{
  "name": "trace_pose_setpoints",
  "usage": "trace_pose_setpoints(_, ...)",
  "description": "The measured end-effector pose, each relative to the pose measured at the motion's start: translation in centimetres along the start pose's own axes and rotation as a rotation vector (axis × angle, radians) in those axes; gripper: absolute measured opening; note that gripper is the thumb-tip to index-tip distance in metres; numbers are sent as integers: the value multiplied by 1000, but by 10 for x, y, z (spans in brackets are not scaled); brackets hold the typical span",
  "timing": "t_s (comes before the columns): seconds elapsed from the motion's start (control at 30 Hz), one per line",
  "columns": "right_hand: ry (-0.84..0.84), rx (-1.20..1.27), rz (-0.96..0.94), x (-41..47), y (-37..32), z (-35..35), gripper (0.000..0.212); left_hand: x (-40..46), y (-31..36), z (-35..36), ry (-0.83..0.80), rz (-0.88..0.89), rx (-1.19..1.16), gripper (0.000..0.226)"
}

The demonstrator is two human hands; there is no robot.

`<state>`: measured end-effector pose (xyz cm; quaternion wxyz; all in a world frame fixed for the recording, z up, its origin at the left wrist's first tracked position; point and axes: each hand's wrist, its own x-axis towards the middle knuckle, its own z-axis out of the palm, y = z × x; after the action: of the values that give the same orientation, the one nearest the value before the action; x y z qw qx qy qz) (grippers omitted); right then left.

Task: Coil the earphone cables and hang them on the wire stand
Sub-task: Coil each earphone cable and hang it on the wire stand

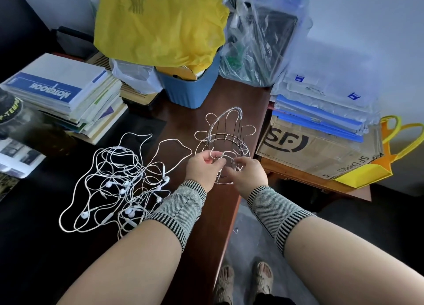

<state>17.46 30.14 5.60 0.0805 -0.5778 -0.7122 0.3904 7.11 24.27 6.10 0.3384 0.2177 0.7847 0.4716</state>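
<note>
- The surface (202,213) is dark wood with a black mat on its left part; it carries the wire stand near its right edge, and everything below is placed from that stand.
- The earphone cables (119,180) lie in 1 loose white tangle on the mat, left of the wire stand and well apart from it; none is coiled or hung yet.
- The wire stand (226,132) stands upright, its hooks fanning out below a spring-wrapped top arch.
- The left hand (203,167) sits at the stand's near left side, fingers curled round 1 thin wire hook.
- The right hand (249,173) is at the stand's near right side, fingers bent on the lower ring.
- Judgement: the step is settling the stand. It would go best squared with hooks facing the cables and kept back from the surface's edge, then 1 cable eased free without yanking the knot.
</note>
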Motion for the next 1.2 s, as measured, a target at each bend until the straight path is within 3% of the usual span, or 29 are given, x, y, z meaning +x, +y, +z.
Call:
trace_pose_setpoints(0.13,81,29,-2,2,-1,0,20,0,-2,-3,-19,42,10,17)
trace_pose_setpoints(0.27,91,148,-6,-5,-5,-2,11,-1,-1,-10,-40,70,36,16)
trace_pose_setpoints(0.4,92,267,-96,-22,-11,-5,11,-2,-4,-17,-50,65,-44,13)
trace_pose_setpoints(0.6,-18,219,-241,-52,0,8,19,-3,-15,-22,-175,39,30,10)
trace_pose_setpoints(0.77,-11,157,-227,-65,16,15,27,-13,-23,-30,-169,-24,-140,3)
trace_pose_setpoints(0.93,-28,160,-203,-72,14,21,29,-18,-25,-33,-186,-12,-148,12)
trace_pose_setpoints(1.03,-56,150,-250,-77,2,31,23,-23,-16,-32,-254,-106,-319,13)
trace_pose_setpoints(1.1,-73,123,-293,-80,-3,41,20,-24,-7,-31,-323,-204,-415,29)
trace_pose_setpoints(1.2,-68,105,-290,-80,-5,54,20,-20,0,-33,-430,-213,-342,33)
